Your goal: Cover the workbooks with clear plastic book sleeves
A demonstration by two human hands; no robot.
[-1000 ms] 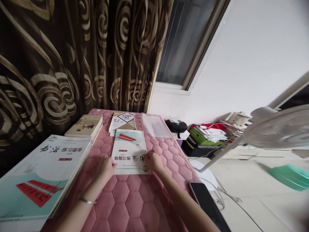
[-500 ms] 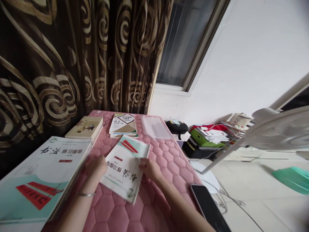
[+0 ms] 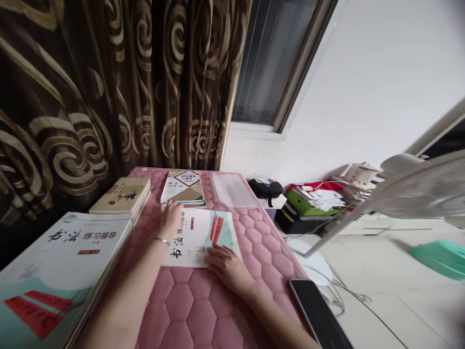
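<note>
A thin white and teal workbook point(image 3: 200, 236) lies flat on the pink quilted table top point(image 3: 196, 310), turned sideways with its title to the left. My left hand point(image 3: 170, 217) rests on its far left corner, fingers bent over the edge, a thin bracelet on the wrist. My right hand point(image 3: 227, 265) lies flat on its near edge with fingers spread. Both hands touch the book and neither lifts it.
A stack of the same workbooks point(image 3: 54, 271) sits at the left, with a beige book stack point(image 3: 121, 195) behind it. Another book point(image 3: 183, 186) and a clear sleeve point(image 3: 232, 190) lie further back. A black phone point(image 3: 319, 315) rests at the right edge. A fan point(image 3: 417, 189) stands right.
The workbook was upside down to me, then lifted and rotated by both hands. It lies flat again, turned about a quarter turn, with my left hand moved to its far corner.
</note>
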